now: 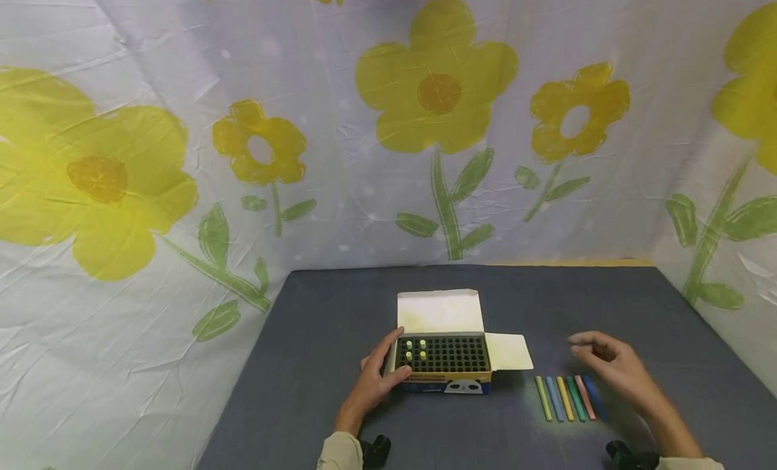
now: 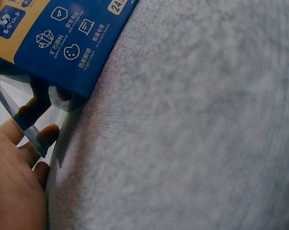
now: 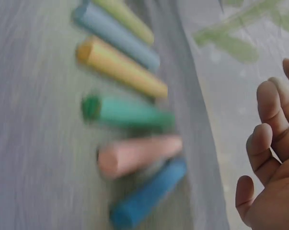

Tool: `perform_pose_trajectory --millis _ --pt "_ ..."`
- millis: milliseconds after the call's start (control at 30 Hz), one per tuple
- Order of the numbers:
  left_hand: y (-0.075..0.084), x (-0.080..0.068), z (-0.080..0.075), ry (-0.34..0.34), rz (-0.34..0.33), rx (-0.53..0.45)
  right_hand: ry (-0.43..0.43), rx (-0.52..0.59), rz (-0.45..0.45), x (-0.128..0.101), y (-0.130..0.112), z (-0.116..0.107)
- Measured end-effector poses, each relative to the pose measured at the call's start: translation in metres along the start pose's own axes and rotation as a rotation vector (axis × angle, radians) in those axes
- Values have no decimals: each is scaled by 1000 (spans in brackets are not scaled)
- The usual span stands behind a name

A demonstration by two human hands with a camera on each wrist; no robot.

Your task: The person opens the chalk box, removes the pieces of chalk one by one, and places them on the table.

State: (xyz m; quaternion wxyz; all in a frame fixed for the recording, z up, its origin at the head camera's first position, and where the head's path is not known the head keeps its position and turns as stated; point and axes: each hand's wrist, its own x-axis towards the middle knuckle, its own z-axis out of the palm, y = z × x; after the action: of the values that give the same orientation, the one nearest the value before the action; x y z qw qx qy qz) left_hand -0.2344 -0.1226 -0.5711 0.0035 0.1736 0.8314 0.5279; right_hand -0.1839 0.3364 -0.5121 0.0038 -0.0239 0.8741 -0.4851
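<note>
Left hand (image 1: 375, 382) nearest the lens, on the grey table (image 1: 303, 362), fingers wrapped round the left end of the open chalk box (image 1: 444, 363), thumb up at the box's far-left corner; grasping it. Box sits just right of that hand, lid flap (image 1: 440, 311) tipped back, side flap (image 1: 508, 351) folded out right. Four yellow-green chalk tips (image 1: 415, 349) stand in the black grid tray close to the gripping fingers; other slots dark. Right hand (image 1: 610, 365) hovers released, fingers loosely bent, holding nothing. Six loose chalk sticks (image 1: 569, 397) lie side by side just below and left of it, not touched: yellow-green, light blue, yellow, green, pink, dark blue. Flower-print sheet (image 1: 437, 119) behind.
</note>
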Motion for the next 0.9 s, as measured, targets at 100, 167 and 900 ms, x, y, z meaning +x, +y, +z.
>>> perform_pose_trajectory --millis 100,167,900 --pt "-1 0 0 5 -2 -1 20 49 -45 5 -7 8" --pt "-1 0 -1 5 -5 -2 38 63 -73 8 -11 15" --pt "0 0 -1 2 43 4 38 126 -410 34 -66 94"
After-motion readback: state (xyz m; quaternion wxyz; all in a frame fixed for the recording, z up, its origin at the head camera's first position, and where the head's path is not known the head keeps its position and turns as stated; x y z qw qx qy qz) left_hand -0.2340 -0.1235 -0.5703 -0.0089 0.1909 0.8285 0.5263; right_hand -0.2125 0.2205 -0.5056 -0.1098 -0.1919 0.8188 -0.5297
